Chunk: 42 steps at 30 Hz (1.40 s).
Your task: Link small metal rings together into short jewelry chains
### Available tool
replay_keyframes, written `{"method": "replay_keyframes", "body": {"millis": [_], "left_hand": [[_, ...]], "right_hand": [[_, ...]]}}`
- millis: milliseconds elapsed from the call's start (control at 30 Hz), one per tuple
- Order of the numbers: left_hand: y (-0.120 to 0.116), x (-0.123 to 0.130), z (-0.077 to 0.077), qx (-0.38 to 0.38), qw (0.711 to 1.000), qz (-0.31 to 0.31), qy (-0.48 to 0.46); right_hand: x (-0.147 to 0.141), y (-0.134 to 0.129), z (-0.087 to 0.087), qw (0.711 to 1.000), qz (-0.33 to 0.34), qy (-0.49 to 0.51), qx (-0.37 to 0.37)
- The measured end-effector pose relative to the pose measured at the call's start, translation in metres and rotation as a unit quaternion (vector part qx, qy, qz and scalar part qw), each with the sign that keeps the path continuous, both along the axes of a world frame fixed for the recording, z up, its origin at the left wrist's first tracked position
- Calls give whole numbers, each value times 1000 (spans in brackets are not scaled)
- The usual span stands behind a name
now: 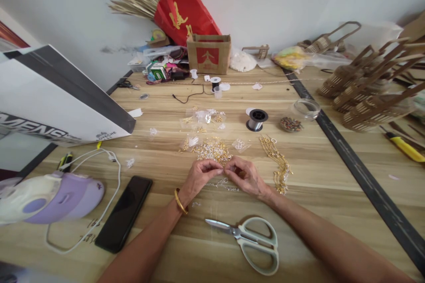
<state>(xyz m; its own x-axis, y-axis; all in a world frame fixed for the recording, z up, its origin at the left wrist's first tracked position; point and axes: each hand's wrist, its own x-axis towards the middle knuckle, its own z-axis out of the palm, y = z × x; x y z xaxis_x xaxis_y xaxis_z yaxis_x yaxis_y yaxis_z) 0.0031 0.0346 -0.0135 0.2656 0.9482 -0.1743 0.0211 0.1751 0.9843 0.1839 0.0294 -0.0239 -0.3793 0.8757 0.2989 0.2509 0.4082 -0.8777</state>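
My left hand (202,177) and my right hand (245,177) meet fingertip to fingertip over the table, each in a pinch. What they pinch is too small to make out. Below the fingers lies a thin silver chain (232,189), partly hidden by my hands. Just beyond the fingertips spreads a pile of gold and silver charms (212,148). Several gold chains (281,168) lie in a bundle to the right of my right hand. Nearer to me, between my forearms, rest scissors (255,243) with pale handles.
A black phone (124,214) and a purple-and-white device (66,199) with a white cable lie at left. A wire spool (256,120), a jar of beads (291,124) and small plastic bags (208,117) stand farther back. Woven baskets (361,93) and a yellow cutter (407,147) are at right.
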Motion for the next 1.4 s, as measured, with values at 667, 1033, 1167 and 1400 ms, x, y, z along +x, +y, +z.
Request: {"method": "replay_keyframes", "body": {"millis": [667, 1033, 1167, 1400], "left_hand": [[3, 0, -1, -10, 999, 37, -20], [3, -1, 0, -21, 998, 53, -34], [3, -2, 0, -13, 998, 52, -24], [3, -2, 1, -15, 998, 49, -25]], "right_hand": [[1, 0, 0, 1000, -12, 5, 27], [1, 0, 0, 1000, -3, 0, 14], [1, 0, -1, 1000, -3, 2, 9], [1, 0, -2, 1000, -6, -4, 6]]}}
